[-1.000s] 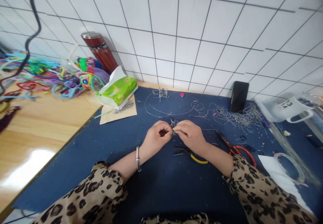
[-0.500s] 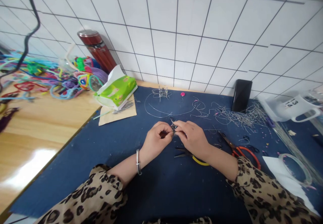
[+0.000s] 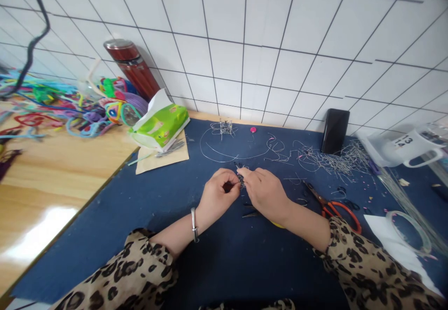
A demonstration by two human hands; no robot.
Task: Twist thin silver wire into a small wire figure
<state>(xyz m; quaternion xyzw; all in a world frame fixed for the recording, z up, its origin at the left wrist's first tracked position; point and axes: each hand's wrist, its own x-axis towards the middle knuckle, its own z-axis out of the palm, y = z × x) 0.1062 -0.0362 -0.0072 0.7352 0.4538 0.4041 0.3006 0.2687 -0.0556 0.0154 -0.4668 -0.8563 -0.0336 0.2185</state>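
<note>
Between my two hands is a small dark tangle of thin wire (image 3: 241,177), too fine to make out in detail. My left hand (image 3: 220,191), with a silver bangle at its wrist, pinches it from the left between thumb and forefinger. From the right, my right hand (image 3: 268,193) has its fingertips closed on the same wire piece. Partly hidden under my right hand lie yellow-handled pliers (image 3: 250,210). Orange-handled scissors (image 3: 338,210) rest on the blue mat (image 3: 224,254), right of that hand.
Loose wire pieces (image 3: 325,161) lie before a black phone (image 3: 335,132) leaning on the wall. At left are a green tissue pack (image 3: 163,126), a red thermos (image 3: 135,70) and colourful pipe cleaners (image 3: 52,98). A white mug (image 3: 416,147) and a clear coil (image 3: 409,233) are at right.
My right hand has turned slightly and shifted left over the wire piece, covering more of the pliers' yellow handle. My left hand keeps its pinch almost in place.
</note>
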